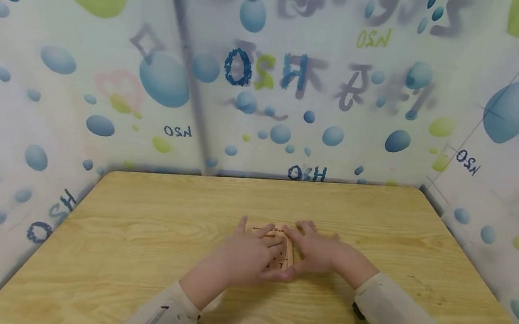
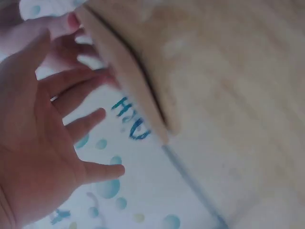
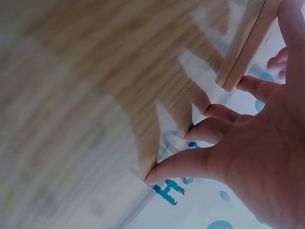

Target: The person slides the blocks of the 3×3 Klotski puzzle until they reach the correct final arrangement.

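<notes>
A small wooden number slide puzzle (image 1: 282, 264) lies flat on the table, its tiles printed with dark digits. Over its left part spreads my left hand (image 1: 249, 255), fingers extended across the tiles, covering most of them. My right hand (image 1: 320, 251) holds the puzzle's right side, index finger at the far corner and thumb by the near corner. In the right wrist view, the index fingertip meets the end of the puzzle's side (image 3: 247, 50), while the other fingers of that hand touch the tabletop. The left wrist view shows the puzzle's edge (image 2: 125, 67) beside the left fingers.
The wood-grain table (image 1: 170, 211) reaches back to a wall (image 1: 260, 147) patterned with blue and green drops and mirrored lettering. More patterned walls stand close on the left and right sides. Pale sleeves (image 1: 402, 312) cover both forearms.
</notes>
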`<state>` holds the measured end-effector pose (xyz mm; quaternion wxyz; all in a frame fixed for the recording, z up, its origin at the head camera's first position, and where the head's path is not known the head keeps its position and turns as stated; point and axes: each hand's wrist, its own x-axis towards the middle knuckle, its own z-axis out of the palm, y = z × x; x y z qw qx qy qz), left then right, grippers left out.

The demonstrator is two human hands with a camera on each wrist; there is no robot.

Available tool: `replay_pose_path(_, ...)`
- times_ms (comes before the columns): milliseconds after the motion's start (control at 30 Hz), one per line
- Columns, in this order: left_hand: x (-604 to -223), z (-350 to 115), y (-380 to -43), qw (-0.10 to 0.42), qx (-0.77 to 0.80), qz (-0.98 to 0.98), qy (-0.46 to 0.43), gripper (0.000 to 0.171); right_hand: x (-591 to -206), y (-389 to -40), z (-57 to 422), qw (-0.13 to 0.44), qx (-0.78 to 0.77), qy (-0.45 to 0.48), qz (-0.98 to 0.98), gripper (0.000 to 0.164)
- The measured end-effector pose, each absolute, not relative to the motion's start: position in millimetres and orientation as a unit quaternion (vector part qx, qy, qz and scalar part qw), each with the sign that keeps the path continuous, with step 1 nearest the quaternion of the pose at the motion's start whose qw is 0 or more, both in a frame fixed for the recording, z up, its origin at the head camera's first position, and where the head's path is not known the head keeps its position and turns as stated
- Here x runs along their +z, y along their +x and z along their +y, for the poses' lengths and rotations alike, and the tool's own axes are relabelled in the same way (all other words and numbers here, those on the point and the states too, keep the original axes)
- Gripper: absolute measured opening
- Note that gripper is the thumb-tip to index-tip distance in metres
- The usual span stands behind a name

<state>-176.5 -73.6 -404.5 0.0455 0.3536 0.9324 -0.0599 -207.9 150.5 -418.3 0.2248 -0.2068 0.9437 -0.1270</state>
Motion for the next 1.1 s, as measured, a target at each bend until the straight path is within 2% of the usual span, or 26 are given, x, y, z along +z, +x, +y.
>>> replay_pose_path(100, -411.1, -70.6, -178.6, 0.068, -0.033, 0.930, 0.359, 0.080, -419.7, -208.7, 152.1, 0.226, -0.128, -0.211, 0.942, 0.119)
replay_pose_path(267, -412.4, -87.3, -176.5, 0.084, -0.034, 0.943, 0.320, 0.074, -420.7, -209.4, 149.6, 0.217, -0.122, -0.217, 0.944, 0.119)
replay_pose_path(400, -412.7, -93.9, -171.7, 0.084, -0.043, 0.935, 0.341, 0.072, -419.9, -208.9, 149.4, 0.220, -0.121, -0.214, 0.944, 0.119)
replay_pose_path(567, -413.4, -84.6, -169.8, 0.087, -0.027, 0.919, 0.384, 0.070, -420.0, -209.0, 151.2, 0.228, -0.123, -0.211, 0.942, 0.119)
replay_pose_path(833, -407.8, -75.1, -181.4, 0.101, -0.065, 0.929, 0.351, 0.076, -425.8, -207.4, 154.1, 0.229, -0.134, -0.202, 0.943, 0.119)
replay_pose_path(933, -403.7, -81.6, -175.7, 0.101, -0.066, 0.930, 0.348, 0.071, -426.8, -206.9, 152.8, 0.225, -0.132, -0.203, 0.944, 0.118)
replay_pose_path(1100, -398.0, -90.9, -167.0, 0.098, -0.057, 0.930, 0.350, 0.051, -421.5, -207.8, 151.8, 0.217, -0.126, -0.201, 0.947, 0.117)
